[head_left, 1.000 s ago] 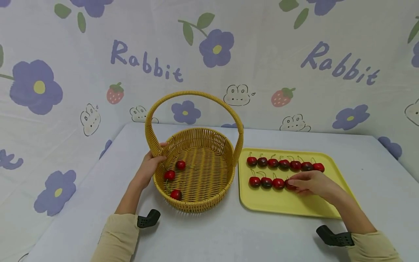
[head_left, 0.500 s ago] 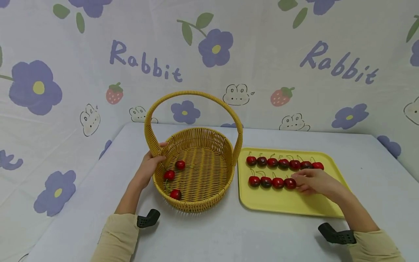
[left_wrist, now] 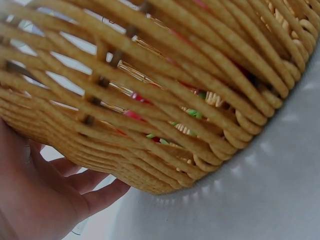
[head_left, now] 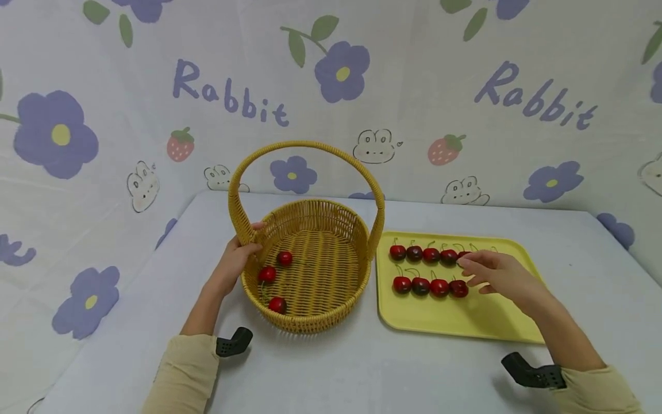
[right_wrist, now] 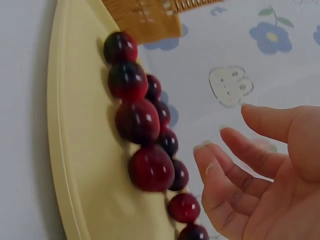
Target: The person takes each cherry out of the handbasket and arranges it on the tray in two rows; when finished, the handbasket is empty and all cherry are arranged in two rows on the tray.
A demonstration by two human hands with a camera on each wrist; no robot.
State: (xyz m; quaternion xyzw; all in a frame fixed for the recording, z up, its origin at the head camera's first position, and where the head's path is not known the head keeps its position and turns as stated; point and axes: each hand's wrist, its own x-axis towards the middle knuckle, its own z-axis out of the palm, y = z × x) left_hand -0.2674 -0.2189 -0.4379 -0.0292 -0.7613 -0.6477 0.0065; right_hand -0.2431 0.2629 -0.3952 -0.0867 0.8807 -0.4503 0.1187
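Head view: our right hand (head_left: pixel 499 275) hovers empty, fingers relaxed, just above the tray's (head_left: pixel 465 319) cherries (head_left: pixel 439 287); left hand (head_left: pixel 235 261) grips the basket (head_left: pixel 310 322) rim. We judge a pinch comes next.

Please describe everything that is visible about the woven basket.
The basket is round and shallow, woven of tan, wicker-like strands, with one tall arched handle standing upright over it. It sits on the grey table, to the left of the yellow tray. Three red cherries lie inside near its left wall. The left hand holds its left rim at the handle's base.
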